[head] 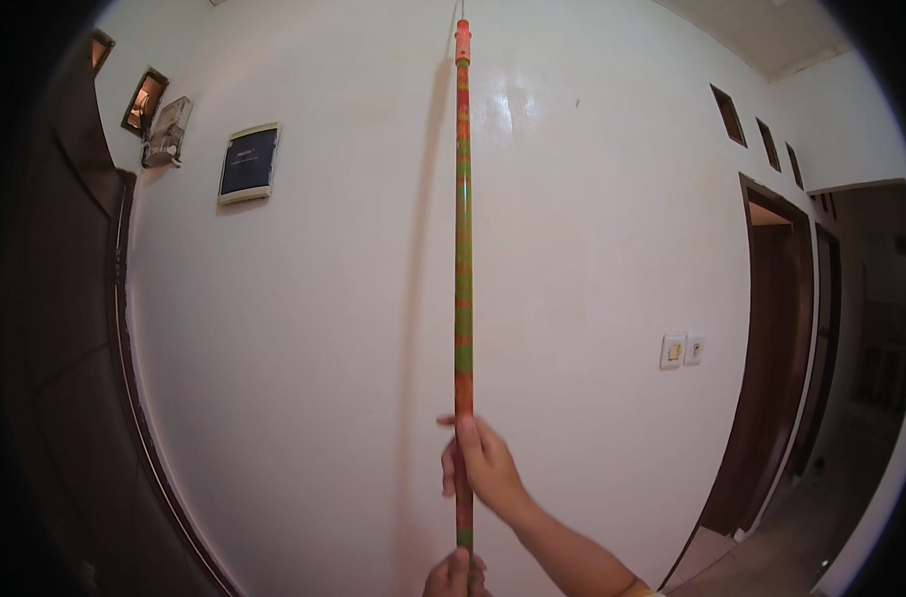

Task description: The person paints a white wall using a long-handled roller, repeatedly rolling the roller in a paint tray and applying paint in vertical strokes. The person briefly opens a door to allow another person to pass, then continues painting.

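Note:
A long pole with a green and red patterned sleeve stands upright before me, close to the white wall. Its top ends in an orange-red plastic socket, from which a thin wire runs up past the picture's upper edge. Whatever that wire leads to is out of view. My right hand wraps loosely around the lower part of the pole, thumb in front and fingertips showing on the left side. Below it, at the bottom edge, my left hand grips the pole too; the picture cuts off part of this hand and the pole's lower end.
The white wall carries a dark-faced panel box, an electricity meter and two switch or socket plates. A dark wooden door stands at left. On the right is a brown-framed doorway beside a passage.

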Tool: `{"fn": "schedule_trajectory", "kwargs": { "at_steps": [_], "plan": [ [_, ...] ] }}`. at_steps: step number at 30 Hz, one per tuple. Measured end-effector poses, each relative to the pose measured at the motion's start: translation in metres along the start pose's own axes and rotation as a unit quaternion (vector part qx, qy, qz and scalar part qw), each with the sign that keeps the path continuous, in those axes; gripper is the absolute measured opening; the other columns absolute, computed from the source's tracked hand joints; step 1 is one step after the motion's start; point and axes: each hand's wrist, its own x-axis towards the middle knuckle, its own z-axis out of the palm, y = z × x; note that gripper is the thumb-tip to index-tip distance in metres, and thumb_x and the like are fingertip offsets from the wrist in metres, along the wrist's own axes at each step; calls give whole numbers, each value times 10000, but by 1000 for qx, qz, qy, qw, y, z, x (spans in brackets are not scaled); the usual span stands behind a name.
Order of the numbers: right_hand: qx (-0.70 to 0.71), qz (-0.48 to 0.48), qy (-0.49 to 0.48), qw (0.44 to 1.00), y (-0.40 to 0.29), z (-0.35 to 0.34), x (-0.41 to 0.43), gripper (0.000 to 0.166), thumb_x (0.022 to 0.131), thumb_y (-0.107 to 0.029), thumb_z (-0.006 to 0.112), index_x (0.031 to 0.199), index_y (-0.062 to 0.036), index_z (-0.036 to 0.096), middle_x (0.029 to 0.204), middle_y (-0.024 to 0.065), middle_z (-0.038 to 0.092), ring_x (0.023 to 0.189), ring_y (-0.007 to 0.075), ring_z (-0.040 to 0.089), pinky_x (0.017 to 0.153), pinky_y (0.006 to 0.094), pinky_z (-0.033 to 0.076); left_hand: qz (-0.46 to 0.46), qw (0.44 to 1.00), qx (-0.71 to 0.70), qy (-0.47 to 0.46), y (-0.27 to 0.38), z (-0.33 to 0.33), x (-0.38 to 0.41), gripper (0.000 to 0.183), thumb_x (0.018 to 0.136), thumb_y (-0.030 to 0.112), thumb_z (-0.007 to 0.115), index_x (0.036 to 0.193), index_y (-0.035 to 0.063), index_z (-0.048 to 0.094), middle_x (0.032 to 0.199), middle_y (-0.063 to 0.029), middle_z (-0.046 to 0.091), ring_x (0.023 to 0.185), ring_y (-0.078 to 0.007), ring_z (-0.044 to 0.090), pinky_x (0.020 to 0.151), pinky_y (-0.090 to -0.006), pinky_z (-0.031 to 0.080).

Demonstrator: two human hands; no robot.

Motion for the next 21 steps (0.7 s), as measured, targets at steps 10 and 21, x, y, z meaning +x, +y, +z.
{"fn": "schedule_trajectory", "kwargs": {
  "at_steps": [10,21],
  "plan": [
    [25,-111,77,991,-117,-12,107,549,1027,-468,384,1211,43,458,661,29,509,414,116,498,365,244,380,108,984,-62,-130,151,34,82,484,1057,425,287,1102,-28,455,722,-80,509,494,-161,499,597,-447,577],
    [53,6,53,997,-19,-10,-15,517,1042,-467,337,1230,-1,456,656,11,458,395,86,407,370,247,354,52,993,-41,-100,29,26,10,406,1056,399,315,1120,29,470,699,-29,498,488,-101,499,532,-286,533]
  ]
}}
